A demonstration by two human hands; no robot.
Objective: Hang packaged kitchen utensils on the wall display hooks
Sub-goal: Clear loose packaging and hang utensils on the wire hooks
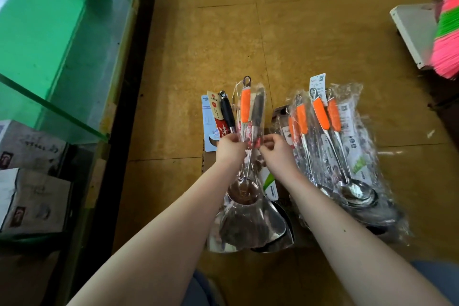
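My left hand (229,148) grips a bunch of plastic-wrapped steel utensils by their shafts: an orange-handled ladle (245,107), a black-handled one (257,112) beside it and another black-handled utensil (228,112) with a red card. Their bowls and blades (246,218) hang low over the floor. My right hand (274,150) pinches the wrapping of the bunch at the shafts. To the right, a pile of packaged orange-handled ladles (330,136) lies on the brown floor. No wall hooks are in view.
A green glass counter (49,57) with a dark frame runs along the left; cardboard boxes (29,181) stand under it. A white board (412,30) and a pink-and-green brush (447,37) are at the far right. Brown tiled floor (273,20) stretches ahead.
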